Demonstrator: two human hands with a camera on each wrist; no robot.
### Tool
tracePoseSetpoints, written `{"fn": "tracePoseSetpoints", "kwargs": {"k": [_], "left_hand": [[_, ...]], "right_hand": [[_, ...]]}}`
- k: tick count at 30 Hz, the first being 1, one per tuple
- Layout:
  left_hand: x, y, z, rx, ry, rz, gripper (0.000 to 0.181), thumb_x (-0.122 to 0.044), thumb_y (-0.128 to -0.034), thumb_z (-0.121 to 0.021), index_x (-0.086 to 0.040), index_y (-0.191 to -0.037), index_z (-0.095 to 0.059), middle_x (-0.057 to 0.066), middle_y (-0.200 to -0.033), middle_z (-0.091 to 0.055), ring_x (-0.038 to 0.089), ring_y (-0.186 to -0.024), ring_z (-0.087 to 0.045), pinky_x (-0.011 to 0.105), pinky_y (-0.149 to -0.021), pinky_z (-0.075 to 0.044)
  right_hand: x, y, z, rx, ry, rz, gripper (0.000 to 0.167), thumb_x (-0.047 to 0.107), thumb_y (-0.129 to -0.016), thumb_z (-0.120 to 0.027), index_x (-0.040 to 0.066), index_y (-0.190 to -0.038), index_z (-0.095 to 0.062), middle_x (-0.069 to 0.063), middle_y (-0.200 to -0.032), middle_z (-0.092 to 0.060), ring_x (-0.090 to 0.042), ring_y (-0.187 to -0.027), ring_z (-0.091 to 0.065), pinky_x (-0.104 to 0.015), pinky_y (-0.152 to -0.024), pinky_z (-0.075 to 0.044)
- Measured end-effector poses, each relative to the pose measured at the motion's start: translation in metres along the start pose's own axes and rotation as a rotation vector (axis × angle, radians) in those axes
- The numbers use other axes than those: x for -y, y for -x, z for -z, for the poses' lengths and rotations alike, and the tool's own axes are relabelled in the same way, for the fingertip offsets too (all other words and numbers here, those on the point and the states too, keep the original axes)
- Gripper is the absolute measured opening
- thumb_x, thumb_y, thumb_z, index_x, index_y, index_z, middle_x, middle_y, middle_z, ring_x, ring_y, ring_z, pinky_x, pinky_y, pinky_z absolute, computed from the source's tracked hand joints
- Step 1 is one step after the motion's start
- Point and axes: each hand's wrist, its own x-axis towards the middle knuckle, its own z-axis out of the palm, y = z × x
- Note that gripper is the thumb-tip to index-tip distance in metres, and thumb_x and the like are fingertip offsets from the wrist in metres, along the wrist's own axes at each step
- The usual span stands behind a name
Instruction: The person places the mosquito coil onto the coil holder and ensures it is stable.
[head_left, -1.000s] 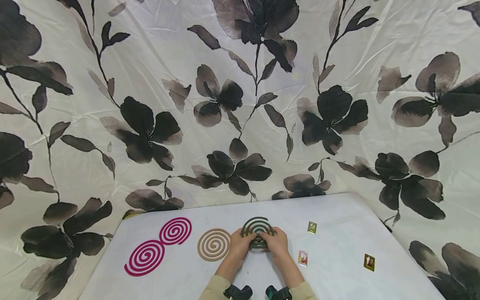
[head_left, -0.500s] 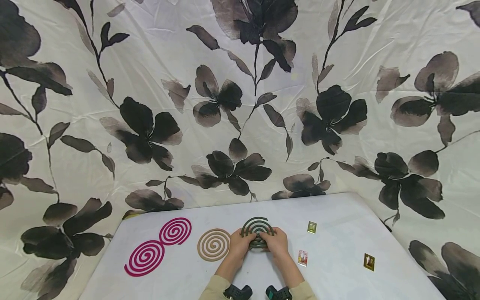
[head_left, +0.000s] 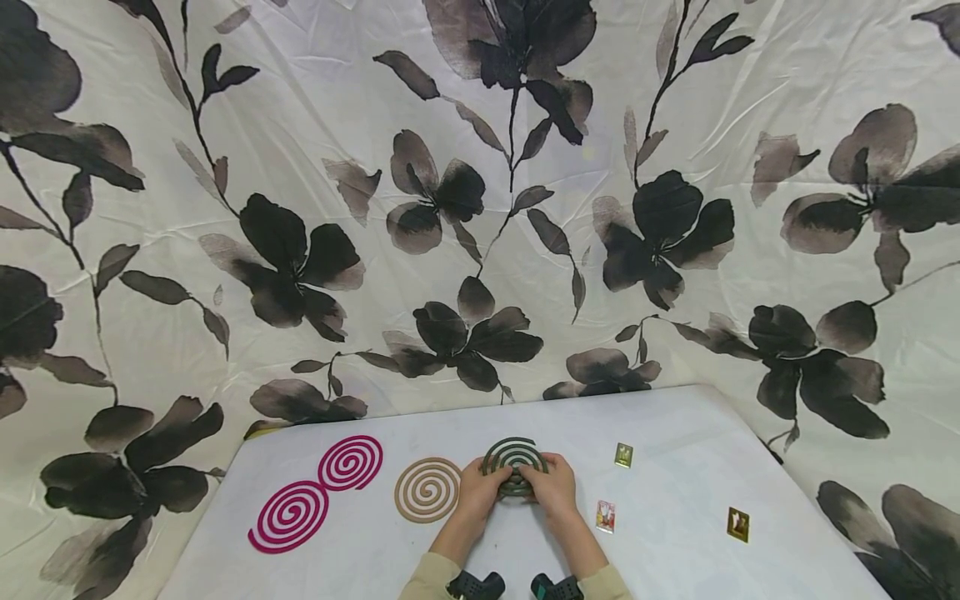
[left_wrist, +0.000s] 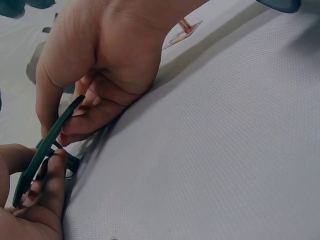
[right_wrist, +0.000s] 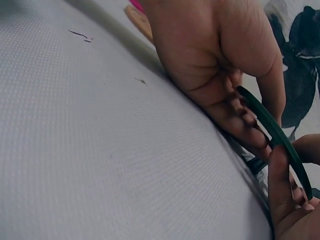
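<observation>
A dark green mosquito coil (head_left: 516,457) is held between both hands over the white table, tilted up off the surface. My left hand (head_left: 477,492) grips its left side and my right hand (head_left: 556,487) its right side, thumbs on top near the centre and fingers beneath. Seen edge-on in the left wrist view, the coil (left_wrist: 47,144) passes between the left hand (left_wrist: 37,210) and the right hand (left_wrist: 100,60). The right wrist view shows the same coil (right_wrist: 275,131) with a further dark green piece low beneath it; whether that is a second coil I cannot tell.
A tan coil (head_left: 428,490) lies just left of my left hand. Farther left are two pink coils (head_left: 351,462), (head_left: 291,514), nearly touching. To the right lie a red-and-white card (head_left: 605,517) and two gold cards (head_left: 624,455), (head_left: 738,525). A floral cloth (head_left: 480,208) hangs behind the table.
The far edge of the green coil has dipped slightly in the hands. Both hands keep nearly the same place and grip; the other coils and cards have not moved.
</observation>
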Motion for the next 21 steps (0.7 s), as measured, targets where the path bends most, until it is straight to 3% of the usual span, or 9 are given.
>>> {"fn": "tracePoseSetpoints", "kwargs": {"k": [12,21], "left_hand": [[0.0009,0.0021,-0.0014,-0.041,-0.026,-0.004,0.058,-0.017,-0.0844,-0.073,0.01,-0.129,-0.047,0.018,-0.113,-0.061,0.023,-0.097,-0.063,0.031,-0.075,-0.054],[0.0033,0.0037,-0.0025,-0.07,-0.045,-0.033,0.063,-0.018,-0.0849,-0.073,0.009,-0.133,-0.044,0.021,-0.12,-0.058,0.03,-0.109,-0.058,0.041,-0.09,-0.049]], "right_hand": [[-0.001,0.0018,-0.0005,-0.021,-0.01,0.025,0.051,0.01,-0.083,-0.074,-0.007,-0.125,-0.049,-0.025,-0.114,-0.061,-0.022,-0.082,-0.063,-0.032,-0.058,-0.055],[-0.0039,0.0025,0.0,-0.006,-0.069,0.037,0.053,0.01,-0.085,-0.074,-0.004,-0.13,-0.05,-0.025,-0.116,-0.062,-0.02,-0.074,-0.064,-0.033,-0.052,-0.055]]}}
